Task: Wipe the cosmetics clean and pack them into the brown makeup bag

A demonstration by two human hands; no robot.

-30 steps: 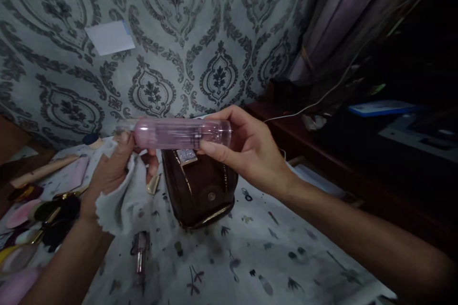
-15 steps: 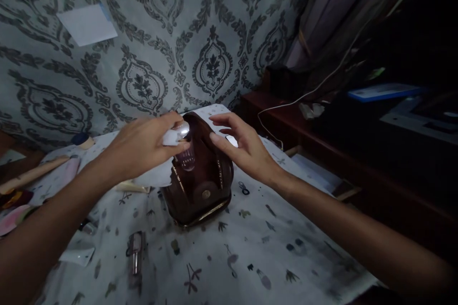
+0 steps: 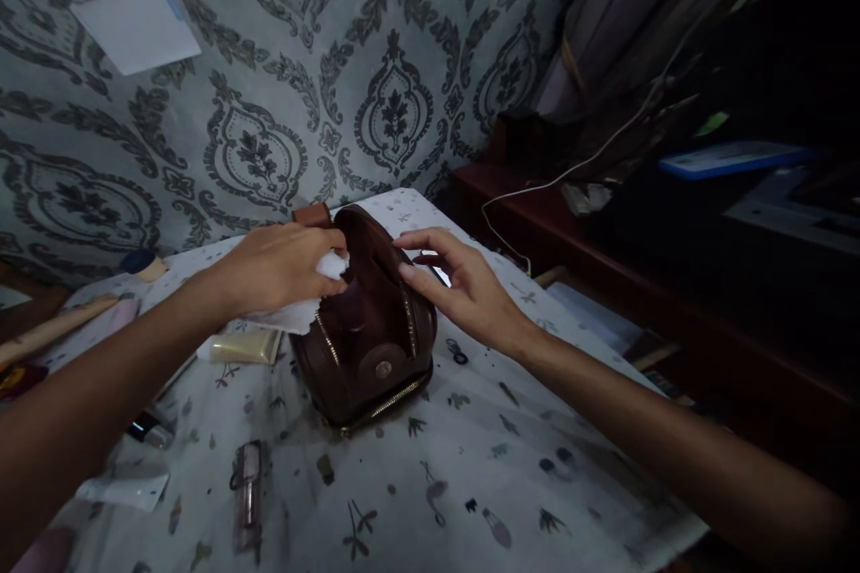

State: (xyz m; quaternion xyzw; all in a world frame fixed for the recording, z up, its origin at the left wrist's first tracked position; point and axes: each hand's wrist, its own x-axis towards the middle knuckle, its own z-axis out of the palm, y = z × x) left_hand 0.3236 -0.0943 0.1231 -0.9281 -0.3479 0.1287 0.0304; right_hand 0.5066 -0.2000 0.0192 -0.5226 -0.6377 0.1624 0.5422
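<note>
A dark brown leather bag stands unzipped on the patterned white sheet, its mouth facing up towards me. My left hand is at the left side of that opening, fingers closed around a crumpled white tissue that hangs below the palm. At the opposite rim, my right hand has thumb and fingers apart, fingertips at the bag's edge. The bag's inside is dark; a faint purplish shape shows there, too dim to make out. A brown strap piece sticks up behind my left hand.
Left of the bag lie a yellowish tube, a white tube and a dark-capped bottle. A small clear pinkish bottle lies in front. A dark hair tie is at right, near a reddish wooden ledge with a white cable.
The small clear bottle with a shiny cap has left my left hand at the bag's mouth; the tissue stays in its fingers. My right hand keeps its place at the rim. The view has shifted slightly.
</note>
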